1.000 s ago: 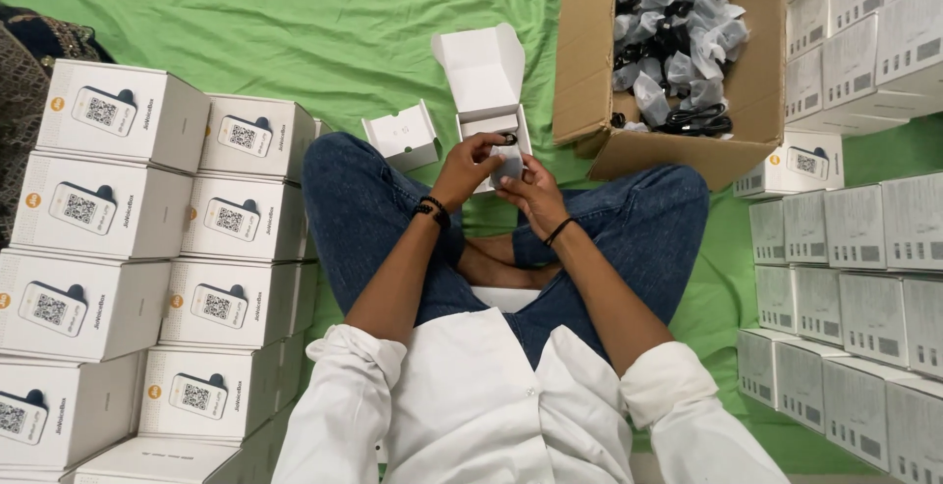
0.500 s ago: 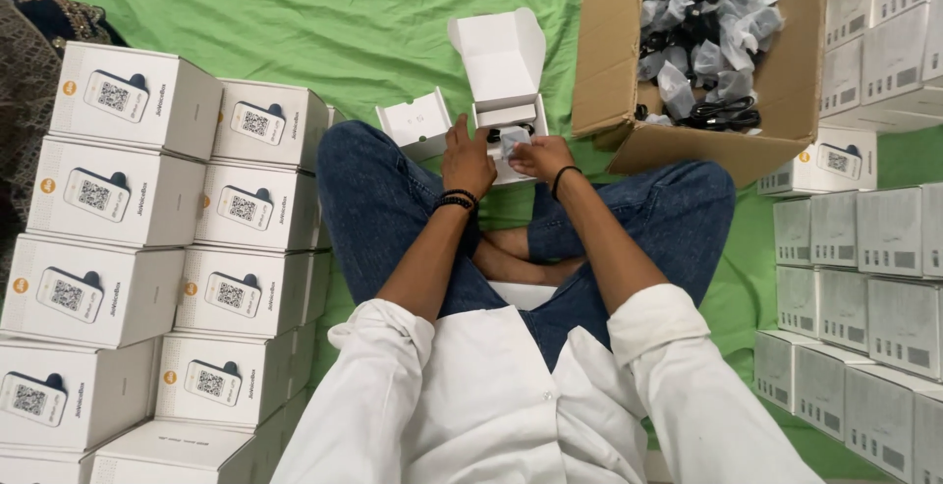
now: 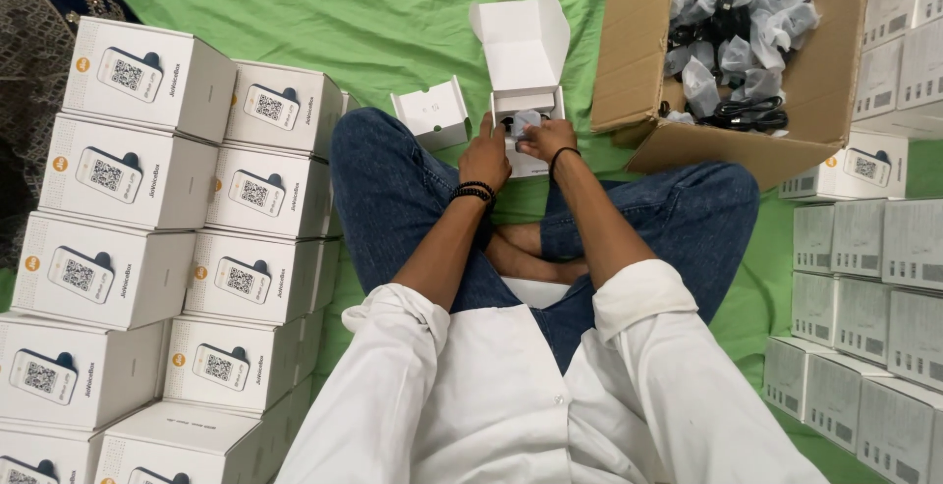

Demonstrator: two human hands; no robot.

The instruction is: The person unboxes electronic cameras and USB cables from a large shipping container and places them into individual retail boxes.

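I sit cross-legged on a green sheet in blue jeans and a white coat. An open white box [image 3: 526, 56] with its lid flipped up stands in front of my knees. My left hand [image 3: 485, 158] rests on the box's left front edge. My right hand [image 3: 546, 137] presses a small bagged item [image 3: 526, 122] down into the box. A small white cardboard insert [image 3: 432, 113] lies just left of the box.
Stacked white printed boxes [image 3: 147, 219] rise at my left. More white boxes [image 3: 864, 278] are stacked at my right. A brown carton [image 3: 732, 155] full of bagged black cables [image 3: 737, 22] stands at the upper right. Dark patterned cloth [image 3: 39, 42] lies at the far left.
My hands moved forward from above my lap to the open white box and lowered the small bagged item into it. The view drew closer to the box.
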